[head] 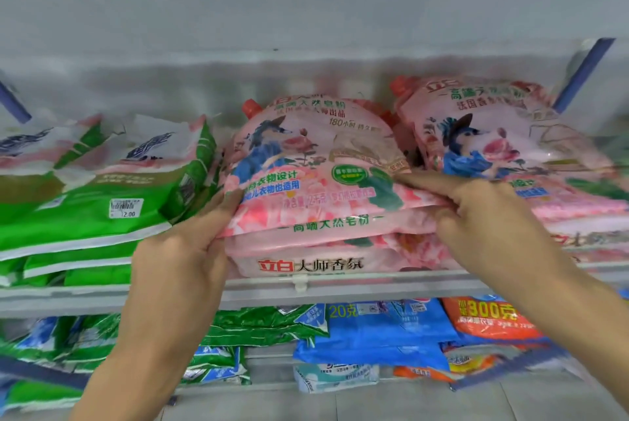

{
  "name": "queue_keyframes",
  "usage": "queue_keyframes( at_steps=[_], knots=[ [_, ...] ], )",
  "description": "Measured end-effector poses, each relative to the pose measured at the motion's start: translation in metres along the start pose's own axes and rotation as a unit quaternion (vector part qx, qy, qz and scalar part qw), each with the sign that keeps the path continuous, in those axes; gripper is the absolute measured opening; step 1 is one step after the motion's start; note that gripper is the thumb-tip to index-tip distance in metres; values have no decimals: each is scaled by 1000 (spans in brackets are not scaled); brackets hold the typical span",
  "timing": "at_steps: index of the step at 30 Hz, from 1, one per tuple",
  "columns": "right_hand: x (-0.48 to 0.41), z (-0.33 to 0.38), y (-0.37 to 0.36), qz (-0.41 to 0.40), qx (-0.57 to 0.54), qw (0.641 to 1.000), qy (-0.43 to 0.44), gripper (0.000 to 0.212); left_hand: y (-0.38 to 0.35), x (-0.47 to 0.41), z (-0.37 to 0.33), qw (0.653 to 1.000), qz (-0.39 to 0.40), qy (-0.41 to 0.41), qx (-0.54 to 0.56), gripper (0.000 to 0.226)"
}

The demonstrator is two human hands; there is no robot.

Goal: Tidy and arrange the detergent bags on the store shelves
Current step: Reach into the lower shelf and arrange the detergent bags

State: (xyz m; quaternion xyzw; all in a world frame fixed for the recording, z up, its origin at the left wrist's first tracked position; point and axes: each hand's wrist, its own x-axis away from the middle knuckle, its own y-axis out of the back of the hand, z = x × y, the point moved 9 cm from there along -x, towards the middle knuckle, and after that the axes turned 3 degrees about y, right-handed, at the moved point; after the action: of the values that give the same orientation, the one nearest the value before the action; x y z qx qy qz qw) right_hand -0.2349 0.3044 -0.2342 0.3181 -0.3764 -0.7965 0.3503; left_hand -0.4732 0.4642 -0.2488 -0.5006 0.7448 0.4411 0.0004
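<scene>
Up at the front edge of the grey middle shelf [340,288], I have both hands on the top pink plastic detergent bag [316,165], which lies flat on a stack of its kind, red spout cap toward the back. My left hand [190,243] grips the bag's front-left corner, fingers curled round the edge. My right hand [476,213] pinches its front-right edge, forefinger stretched along the top. Another pile of pink bags [503,141] sits just beside on the right; green-and-white bags [85,209] are stacked toward the shelf's left end.
</scene>
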Motion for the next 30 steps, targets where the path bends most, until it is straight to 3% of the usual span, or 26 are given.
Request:
queue_keyframes(
  at_steps=[3,8,17,23,30],
  knots=[
    [5,4,-3,6,72,997,22,73,8,-2,3,1000,-16,5,3,67],
    [15,7,-6,-64,145,986,56,81,4,1,12,998,3,-16,-67,74],
    [32,11,-8,-178,145,972,50,57,3,4,8,1000,17,-3,-7,62],
    [39,4,-24,-123,88,988,31,46,-1,-1,15,998,33,30,-42,71],
    [39,-4,-26,-80,30,996,1,45,0,-2,23,995,35,91,3,67]
  ],
)
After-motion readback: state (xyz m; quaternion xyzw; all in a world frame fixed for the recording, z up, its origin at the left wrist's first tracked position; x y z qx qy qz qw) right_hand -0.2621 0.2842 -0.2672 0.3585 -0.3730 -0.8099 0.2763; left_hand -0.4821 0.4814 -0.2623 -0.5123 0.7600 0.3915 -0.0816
